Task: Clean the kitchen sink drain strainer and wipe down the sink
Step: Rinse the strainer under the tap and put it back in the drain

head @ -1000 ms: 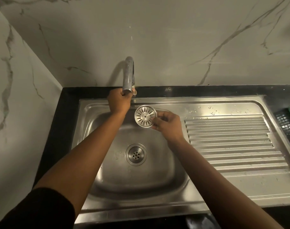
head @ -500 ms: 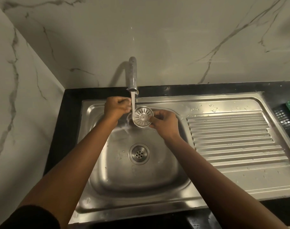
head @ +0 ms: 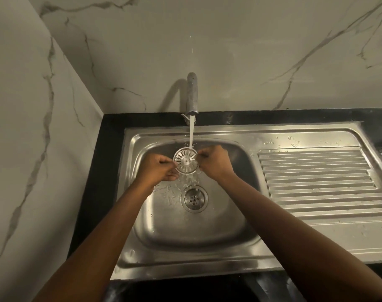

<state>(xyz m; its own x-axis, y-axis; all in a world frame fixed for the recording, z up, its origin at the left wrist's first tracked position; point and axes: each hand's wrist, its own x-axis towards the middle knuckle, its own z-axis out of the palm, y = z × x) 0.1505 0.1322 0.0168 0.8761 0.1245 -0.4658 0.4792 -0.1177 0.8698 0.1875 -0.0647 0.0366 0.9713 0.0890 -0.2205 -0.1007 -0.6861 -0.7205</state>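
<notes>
**Strainer held in the stream, a hand on each side**

The left hand (head: pixel 158 168) pinches the left rim of the strainer (head: pixel 185 160) with curled fingers, and the right hand (head: pixel 214 162) pinches the opposite rim in the same way. The two fists are close together, with only the metal disc between them. The strainer hangs in the air above the back half of the basin, tilted so its slotted face looks up toward the camera. Both forearms reach in from the near edge and converge on it, wrists roughly level.

The water (head: pixel 191 132) from the tap (head: pixel 192 94) strikes the strainer's upper edge and sprays off below, toward the open drain (head: pixel 194 199). To rinse it well, it would probably help to turn the disc by its rim so that each slot passes through the stream, and to lower it nearer the basin floor to limit splashing. A wet metal rim is likely slippery, so a firm pinch matters. Droplets already dot the sink (head: pixel 185 253) rim near the ribbed draining board (head: pixel 316 182).
</notes>
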